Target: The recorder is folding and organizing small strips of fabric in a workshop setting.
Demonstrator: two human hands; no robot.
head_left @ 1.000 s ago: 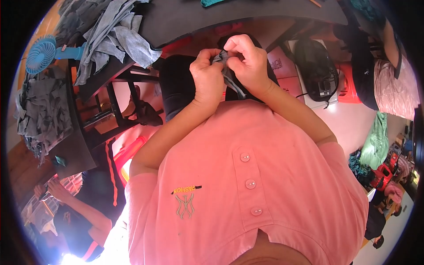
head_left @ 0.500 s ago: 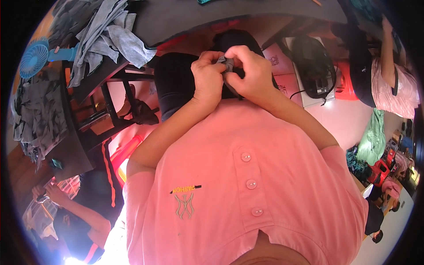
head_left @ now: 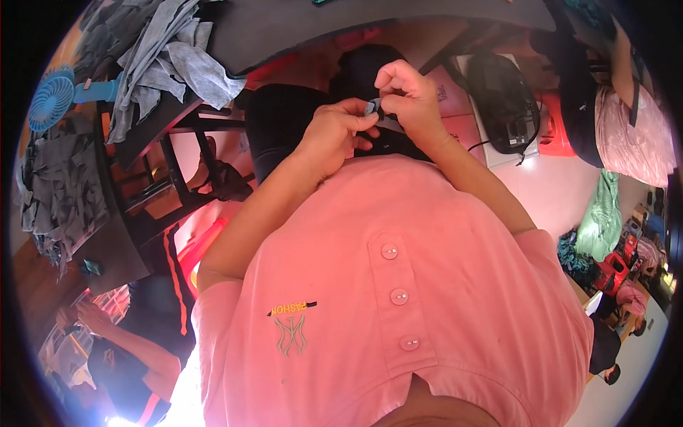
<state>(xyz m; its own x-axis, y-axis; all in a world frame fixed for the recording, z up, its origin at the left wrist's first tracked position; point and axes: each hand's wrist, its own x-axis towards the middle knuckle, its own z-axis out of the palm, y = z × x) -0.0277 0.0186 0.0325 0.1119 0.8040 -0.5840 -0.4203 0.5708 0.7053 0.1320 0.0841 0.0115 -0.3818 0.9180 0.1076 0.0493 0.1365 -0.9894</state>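
Observation:
My left hand point(head_left: 333, 136) is closed, its thumb and forefinger pinching a small piece of grey cloth point(head_left: 371, 107) above my lap. Close to the cloth's right side, my right hand point(head_left: 414, 103) is curled, with thumb and forefinger drawn together; whatever sits in that pinch is too small to make out. Dark trousers point(head_left: 281, 117) show beneath both hands.
A dark table point(head_left: 299, 28) lies ahead, with grey cloth strips point(head_left: 203, 71) hanging over its left edge beside a blue fan point(head_left: 53, 99). More grey pieces point(head_left: 64, 185) are heaped at far left. A black bag point(head_left: 504, 107) stands right. Other people sit on both sides.
My right hand has risen slightly and shifted right, its fingers lifting off the cloth. My left hand has lowered a little and turned, keeping the grey piece between its fingertips.

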